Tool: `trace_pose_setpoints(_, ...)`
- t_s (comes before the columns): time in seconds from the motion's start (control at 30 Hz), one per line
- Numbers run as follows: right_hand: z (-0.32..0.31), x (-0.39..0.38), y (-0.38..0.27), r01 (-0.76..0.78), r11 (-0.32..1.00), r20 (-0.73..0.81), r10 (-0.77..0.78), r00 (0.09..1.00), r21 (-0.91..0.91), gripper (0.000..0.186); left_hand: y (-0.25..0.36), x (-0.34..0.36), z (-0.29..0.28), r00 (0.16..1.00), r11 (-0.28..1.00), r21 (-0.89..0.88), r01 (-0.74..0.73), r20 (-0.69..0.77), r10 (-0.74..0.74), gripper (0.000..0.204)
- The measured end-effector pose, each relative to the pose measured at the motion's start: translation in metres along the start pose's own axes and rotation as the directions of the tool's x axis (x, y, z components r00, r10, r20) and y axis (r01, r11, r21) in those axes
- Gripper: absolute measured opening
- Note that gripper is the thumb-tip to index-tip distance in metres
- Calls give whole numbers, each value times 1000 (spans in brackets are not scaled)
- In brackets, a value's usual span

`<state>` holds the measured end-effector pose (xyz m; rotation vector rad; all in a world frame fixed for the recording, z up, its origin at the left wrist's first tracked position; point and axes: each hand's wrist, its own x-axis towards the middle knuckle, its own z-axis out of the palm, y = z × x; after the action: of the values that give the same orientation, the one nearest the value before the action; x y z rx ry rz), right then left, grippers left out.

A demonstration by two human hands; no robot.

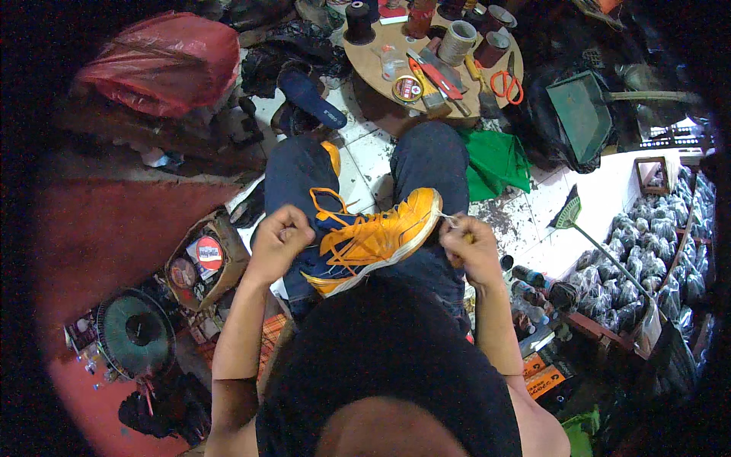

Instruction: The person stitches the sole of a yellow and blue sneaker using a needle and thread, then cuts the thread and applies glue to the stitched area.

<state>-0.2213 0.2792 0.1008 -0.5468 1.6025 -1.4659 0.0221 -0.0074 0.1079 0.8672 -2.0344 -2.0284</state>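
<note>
Lying centre-frame: orange shoe [384, 234], between left hand [283, 234] and right hand [470, 245]. Left: curled closed, contents unclear. Right: pinching white thread [448, 218].

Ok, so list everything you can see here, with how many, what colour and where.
orange shoe: one, navy parts, on the lap
white strand: one, shoe toe to right hand
round table: one, tan, top centre
thread spools: several, cream, black, dark red, on table
scissors: one, orange handles, table's right
insole: one, dark blue, left of table
cloth: one, green, below table
dustpan: one, green, upper right
plastic bag: one, red, upper left
fan: one, dark green, lower left
wrapped bundles: many, grey, right
dark clutter: uncountable, edges
legs: two, dark trousers, under shoe
left hand: one, bare, left of shoe
right hand: one, bare, beside toe
</note>
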Motion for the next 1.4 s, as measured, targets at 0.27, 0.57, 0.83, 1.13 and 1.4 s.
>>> trace_pose_setpoints(0.27,14,6,-19,-6,994,-383,-38,923,-113,31,21,2,1,980,831,520,-199,105,169,10)
trace_pose_setpoints(0.57,49,31,-29,-33,908,-391,-146,909,-418,51,-9,-8,1,963,716,647,-262,131,234,32)
trace_pose_setpoints(0.83,47,29,-24,-33,914,-375,-133,918,-404,49,-104,-42,-86,966,692,705,-154,-39,255,51)
trace_pose_setpoints(1.13,40,27,-17,-39,918,-359,-114,926,-394,51,-181,-128,-228,879,702,690,175,-430,204,47)
trace_pose_setpoints(1.4,45,35,-3,-50,945,-352,-71,933,-322,51,-243,-141,-276,779,621,781,71,-432,455,49)
